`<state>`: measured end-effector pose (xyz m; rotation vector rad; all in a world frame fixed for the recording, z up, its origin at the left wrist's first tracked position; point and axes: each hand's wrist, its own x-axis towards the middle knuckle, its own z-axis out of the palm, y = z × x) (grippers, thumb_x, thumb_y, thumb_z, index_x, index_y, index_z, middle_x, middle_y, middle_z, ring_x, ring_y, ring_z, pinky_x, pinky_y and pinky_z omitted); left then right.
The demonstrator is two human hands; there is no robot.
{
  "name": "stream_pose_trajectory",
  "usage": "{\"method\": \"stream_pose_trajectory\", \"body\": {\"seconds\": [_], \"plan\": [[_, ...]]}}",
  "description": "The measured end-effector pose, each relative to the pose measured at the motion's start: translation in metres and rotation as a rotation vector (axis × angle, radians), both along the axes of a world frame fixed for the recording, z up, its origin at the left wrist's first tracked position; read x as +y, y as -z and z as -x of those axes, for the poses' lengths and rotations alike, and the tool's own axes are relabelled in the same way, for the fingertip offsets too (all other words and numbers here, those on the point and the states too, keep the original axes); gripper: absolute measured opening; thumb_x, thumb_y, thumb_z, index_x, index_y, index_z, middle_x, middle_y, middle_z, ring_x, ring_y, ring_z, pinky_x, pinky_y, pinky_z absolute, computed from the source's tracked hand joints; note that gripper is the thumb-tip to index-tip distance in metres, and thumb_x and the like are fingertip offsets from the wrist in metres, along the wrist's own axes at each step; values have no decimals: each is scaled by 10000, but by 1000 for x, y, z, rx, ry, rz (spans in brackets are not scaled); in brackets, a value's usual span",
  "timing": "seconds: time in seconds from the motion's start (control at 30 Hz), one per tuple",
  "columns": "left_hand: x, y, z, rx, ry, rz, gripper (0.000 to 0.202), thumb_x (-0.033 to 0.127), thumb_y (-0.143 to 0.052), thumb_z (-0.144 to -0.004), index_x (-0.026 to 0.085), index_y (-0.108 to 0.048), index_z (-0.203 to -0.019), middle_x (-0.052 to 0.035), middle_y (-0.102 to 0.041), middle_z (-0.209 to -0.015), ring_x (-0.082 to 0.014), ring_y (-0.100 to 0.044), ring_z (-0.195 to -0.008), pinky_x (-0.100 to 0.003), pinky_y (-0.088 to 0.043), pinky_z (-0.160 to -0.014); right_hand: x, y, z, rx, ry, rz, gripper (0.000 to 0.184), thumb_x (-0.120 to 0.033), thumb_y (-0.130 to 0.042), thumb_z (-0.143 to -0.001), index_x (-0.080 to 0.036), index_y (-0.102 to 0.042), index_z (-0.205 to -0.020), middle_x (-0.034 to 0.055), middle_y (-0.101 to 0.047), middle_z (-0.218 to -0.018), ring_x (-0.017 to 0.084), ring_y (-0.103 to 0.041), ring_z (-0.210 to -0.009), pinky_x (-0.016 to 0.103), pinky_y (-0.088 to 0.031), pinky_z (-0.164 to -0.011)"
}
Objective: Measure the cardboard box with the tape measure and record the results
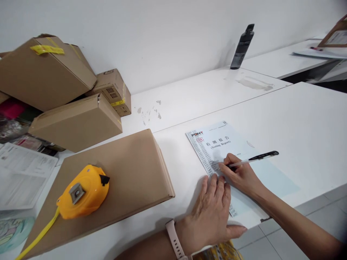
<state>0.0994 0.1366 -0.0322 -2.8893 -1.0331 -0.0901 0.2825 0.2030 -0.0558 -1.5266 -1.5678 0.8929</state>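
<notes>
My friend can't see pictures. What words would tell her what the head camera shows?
A right hand writes with a pen on a printed testing report while the left hand presses the sheet flat on a white table. To the left, a yellow tape measure sits on a flat cardboard box, with more boxes stacked behind.

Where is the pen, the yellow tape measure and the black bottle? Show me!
pen (255, 159): head view, on the middle of its barrel, held in the right hand.
yellow tape measure (86, 189): head view, on its yellow case.
black bottle (241, 48): head view, on the middle of its body.
</notes>
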Motion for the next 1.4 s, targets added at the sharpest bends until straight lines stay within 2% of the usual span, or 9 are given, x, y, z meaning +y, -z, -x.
{"method": "stream_pose_trajectory", "body": {"seconds": [0.37,0.73,0.9,1.4], "plan": [[-1,-2,0,-4,-2,2,916,731,-201,-1004,4,-381,-1533,-203,-455,-1595,-345,-375,-1500,-491,-289,-1227,0,0,0,-2,1,-26,355,-398,-657,-892,-244,-445,-653,-47,-412,-586,117,-335,-537,270,-300,-470],[-1,-1,1,-13,-7,-34,903,723,-163,-1008,18,-418,-1512,-194,-478,-1581,-339,-398,-1491,-480,-302,-1217,0,-3,-1,-13,29,-17,302,-321,-636,-882,-245,-443,-662,-42,-449,-608,128,-389,-560,276,-338,-501],[-1,0,1,-15,-7,-44,906,725,-171,-1007,17,-416,-1517,-192,-479,-1581,-341,-387,-1494,-486,-278,-1224,1,0,-1,-21,23,-19,306,-336,-640,-877,-247,-437,-666,-52,-426,-589,121,-350,-537,276,-307,-477],[-1,0,0,-12,-7,-16,911,728,-161,-1006,15,-401,-1519,-196,-465,-1589,-341,-382,-1496,-481,-279,-1226,1,3,-3,-30,19,-3,285,-288,-615,-889,-253,-433,-672,-50,-418,-605,134,-356,-560,293,-306,-509]]}}
